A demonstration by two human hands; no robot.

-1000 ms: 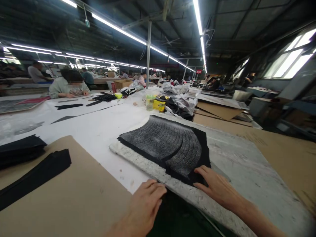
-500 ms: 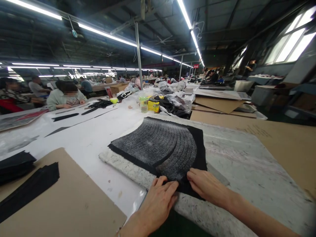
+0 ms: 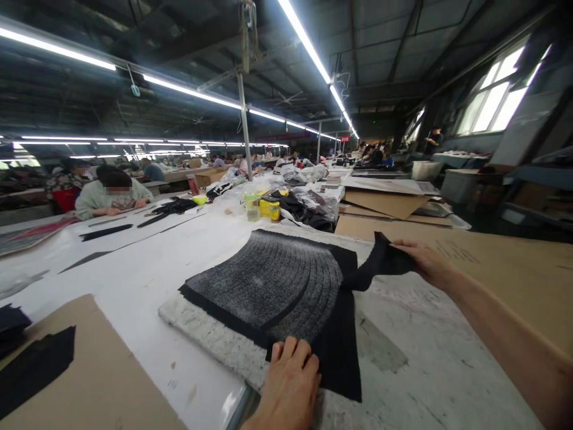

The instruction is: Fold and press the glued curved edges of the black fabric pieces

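Observation:
A black fabric sheet lies on a grey, stained board, with a speckled grey pattern of curved ridges over most of it. My left hand is at its near edge, curled fingertips pressing on the fabric; the thumb is hidden. To the right, my right hand pinches a black fabric strip and holds it raised above the board. The strip's other end meets the sheet beside the curved right border of the pattern.
A tan board with black fabric pieces is at left. Beyond the sheet stand a clear cup and yellow containers near plastic-wrapped bundles. Cardboard lies to the right. A person works across the white table.
My right hand has moved away to the upper right, lifting the black strip off the sheet's right side. My left hand stays at the near edge. The view has shifted slightly.

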